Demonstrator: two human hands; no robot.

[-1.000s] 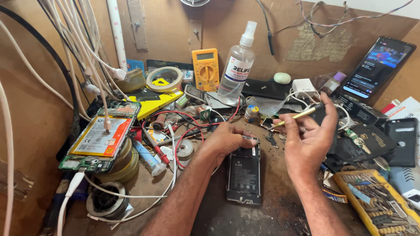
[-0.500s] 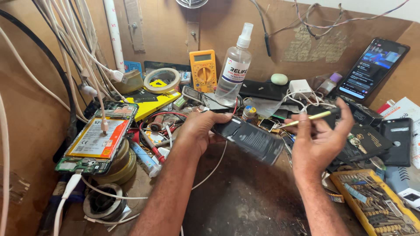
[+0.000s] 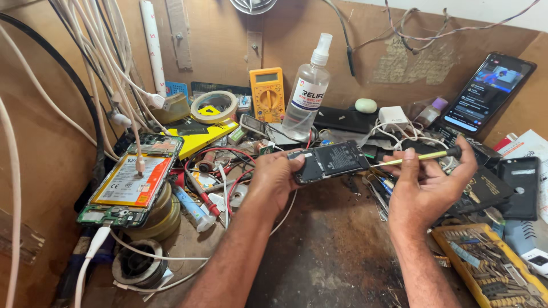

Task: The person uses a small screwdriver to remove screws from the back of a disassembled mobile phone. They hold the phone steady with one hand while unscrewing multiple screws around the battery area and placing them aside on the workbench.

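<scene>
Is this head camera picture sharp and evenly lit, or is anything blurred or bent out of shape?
Head view: warm, even light, soft shadows; left hand, opened phone, right hand and its yellow-handled tool are sharp; the lit phone screen glows bright; the white cables at the left edge bow, as wide lenses do.

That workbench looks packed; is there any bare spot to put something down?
Yes: the dark worktop between the forearms, below the opened phone held by the left hand. Crowded elsewhere: solder reels left, yellow bit case right, spray bottle behind.
</scene>
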